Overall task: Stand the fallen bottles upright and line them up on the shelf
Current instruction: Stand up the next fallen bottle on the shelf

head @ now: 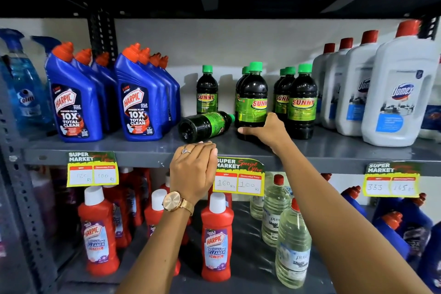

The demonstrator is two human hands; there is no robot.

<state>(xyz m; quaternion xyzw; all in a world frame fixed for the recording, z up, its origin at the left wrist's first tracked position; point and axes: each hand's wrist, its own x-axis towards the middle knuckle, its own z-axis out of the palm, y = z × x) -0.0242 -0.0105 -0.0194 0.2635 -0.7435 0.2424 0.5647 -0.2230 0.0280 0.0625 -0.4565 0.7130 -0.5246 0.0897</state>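
Observation:
One dark Sunny bottle [205, 124] with a green cap lies on its side on the grey shelf [133, 148], its base toward me. My right hand [267, 132] grips the lower part of an upright Sunny bottle [253, 93] just right of the fallen one. My left hand [193, 169] rests at the shelf's front edge below the fallen bottle, fingers together, holding nothing. A lone upright Sunny bottle [207, 90] stands behind the fallen one. More upright Sunny bottles [301, 102] form a row to the right.
Blue Harpic bottles [140, 95] stand left of the Sunny bottles, white Domex bottles [398, 93] to the right. Price tags [238, 179] hang on the shelf edge. The lower shelf holds red Harpic bottles [216, 238] and clear bottles [292, 246].

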